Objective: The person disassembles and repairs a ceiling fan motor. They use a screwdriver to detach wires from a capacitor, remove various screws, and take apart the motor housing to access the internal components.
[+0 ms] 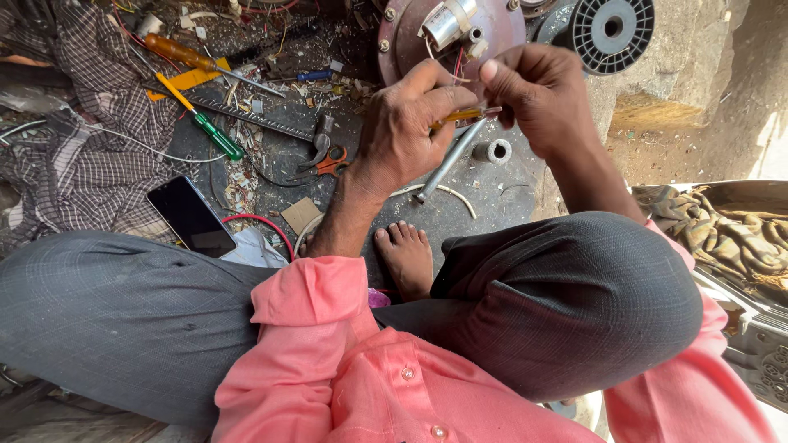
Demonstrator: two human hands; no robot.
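While the person sits cross-legged on the ground, both hands are up in front of a round maroon motor housing (pixel 451 37). The left hand (pixel 406 123) has its fingers curled shut around a small yellow-handled tool (pixel 460 116), thumb pressed along the top of it. The right hand (pixel 533 94) meets it from the other side, fingertips pinched together right at the tool's tip — can't tell whether there's a wire or some small bit between them, too tiny to see.

Just under the hands a grey metal rod (pixel 447 162) lies slanted on the dark floor, with a short metal sleeve (pixel 496 151) beside it. The person's bare foot (pixel 406 256) pokes out between the knees, right below that.

Off to the left it's a proper mess — an orange-handled screwdriver (pixel 185 54), a green-handled screwdriver (pixel 215 134) with a yellow shaft part, a long flat metal file (pixel 246 115), and orange-handled pliers (pixel 324 160). A black phone (pixel 190 216) lies face up near the left knee, next to a loop of red wire (pixel 263 221) and a checked cloth (pixel 82 156). Top right, beside the housing, there's a black plastic spool (pixel 611 29).

Pink shirt, grey trousers, scraps all over the floor.
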